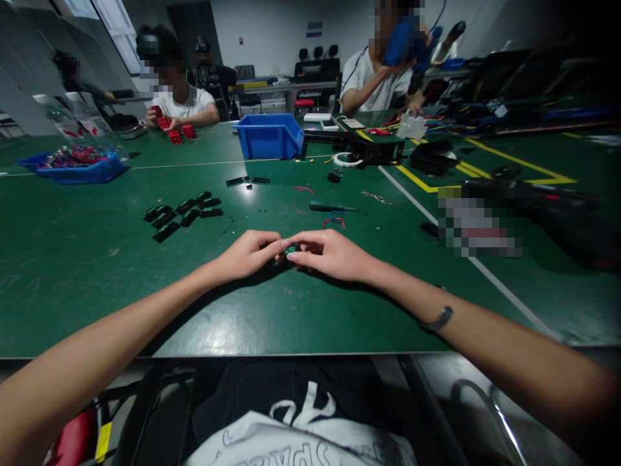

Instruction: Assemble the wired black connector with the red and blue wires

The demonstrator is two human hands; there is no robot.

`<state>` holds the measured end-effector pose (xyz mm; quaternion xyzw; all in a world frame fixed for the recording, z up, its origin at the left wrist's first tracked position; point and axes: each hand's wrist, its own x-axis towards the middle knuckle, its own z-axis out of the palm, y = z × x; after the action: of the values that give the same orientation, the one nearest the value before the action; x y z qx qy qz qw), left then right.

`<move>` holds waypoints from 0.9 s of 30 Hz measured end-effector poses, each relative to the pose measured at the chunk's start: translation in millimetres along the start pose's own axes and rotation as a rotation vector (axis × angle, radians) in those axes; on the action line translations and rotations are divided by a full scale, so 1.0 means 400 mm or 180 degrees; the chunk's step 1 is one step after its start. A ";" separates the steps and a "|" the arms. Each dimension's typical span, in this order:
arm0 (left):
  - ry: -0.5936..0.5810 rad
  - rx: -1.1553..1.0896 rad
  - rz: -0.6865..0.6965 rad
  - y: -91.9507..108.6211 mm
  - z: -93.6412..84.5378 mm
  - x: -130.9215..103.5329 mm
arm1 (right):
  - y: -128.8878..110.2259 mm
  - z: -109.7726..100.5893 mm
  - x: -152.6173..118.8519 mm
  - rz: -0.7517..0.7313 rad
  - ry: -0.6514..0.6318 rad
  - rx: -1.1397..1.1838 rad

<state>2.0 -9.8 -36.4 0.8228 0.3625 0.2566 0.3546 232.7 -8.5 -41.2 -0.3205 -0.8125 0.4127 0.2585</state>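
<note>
My left hand (252,252) and my right hand (327,254) meet over the front part of the green table (208,317). Between their fingertips is a small green circuit board (291,249), mostly covered by the thumbs and fingers. Both hands are closed on it. Left of my hands lies a group of small black pieces with green boards (183,212). A screwdriver (332,207) rests just beyond my right hand, with short red and blue wires (334,221) beside it.
A blue bin (269,137) stands at the back. Far left, a blue tray (77,169) holds wires near plastic bottles (87,116). Black strips (247,181) lie beyond my hands. Black equipment (548,207) takes up the right side. Co-workers sit across the table, one handling red blocks (182,134).
</note>
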 end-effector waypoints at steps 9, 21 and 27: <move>0.0007 0.0023 0.0008 -0.001 0.001 0.000 | -0.005 -0.001 -0.001 0.0048 0.0001 0.0087; 0.0074 0.0008 0.0098 -0.001 0.003 0.000 | -0.007 -0.005 0.004 0.0053 0.0054 0.0084; 0.0095 0.0015 0.0111 -0.002 0.004 -0.001 | -0.008 -0.003 0.003 0.0024 0.0041 0.0036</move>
<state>2.3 -10.2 -38.0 0.8259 0.3540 0.2741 0.3427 231.8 -8.5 -37.5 -0.3248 -0.8072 0.4162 0.2640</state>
